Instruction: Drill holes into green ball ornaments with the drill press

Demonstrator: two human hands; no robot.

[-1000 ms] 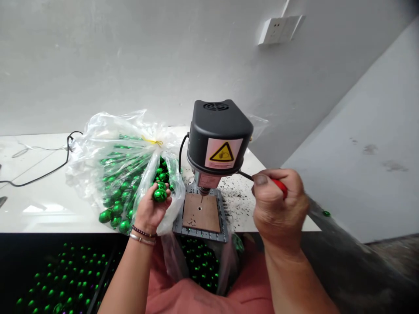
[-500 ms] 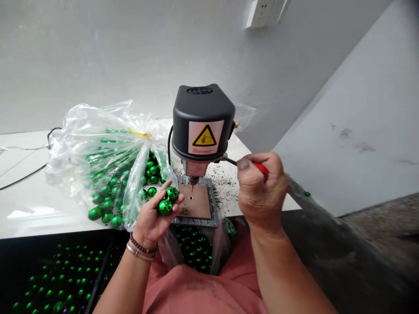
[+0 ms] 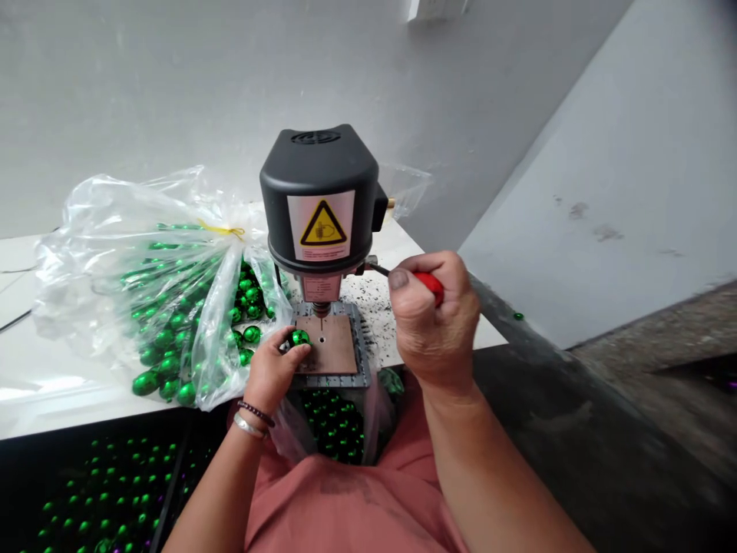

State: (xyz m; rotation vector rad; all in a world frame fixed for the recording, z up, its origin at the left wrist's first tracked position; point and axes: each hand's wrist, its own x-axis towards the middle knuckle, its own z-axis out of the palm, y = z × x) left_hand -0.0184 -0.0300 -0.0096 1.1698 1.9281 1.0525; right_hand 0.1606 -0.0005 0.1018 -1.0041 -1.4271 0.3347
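Note:
A shiny green ball point(image 3: 300, 338) is pinched between the thumb and fingers of my left hand point(image 3: 275, 367), at the left side of the brown board point(image 3: 339, 349) on the drill press base. Whether a second ball sits in the palm is hidden. My right hand point(image 3: 436, 315) is wrapped round the red-knobbed feed lever point(image 3: 431, 287) of the black drill press point(image 3: 319, 177). Its thin bit point(image 3: 322, 323) points down above a small hole in the board, to the right of the held ball.
Several green balls lie in and beside a clear plastic bag point(image 3: 115, 223) on the white table point(image 3: 17, 392). Dark shavings point(image 3: 374, 296) litter the tabletop. Below are an open bag of green balls point(image 3: 334, 426) and a dark tray point(image 3: 34, 461) of balls. One ball point(image 3: 519, 316) lies at far right.
My left hand has turned from palm up, showing two balls, to palm down with one ball visible over the board. My right hand keeps the lever. The view has shifted.

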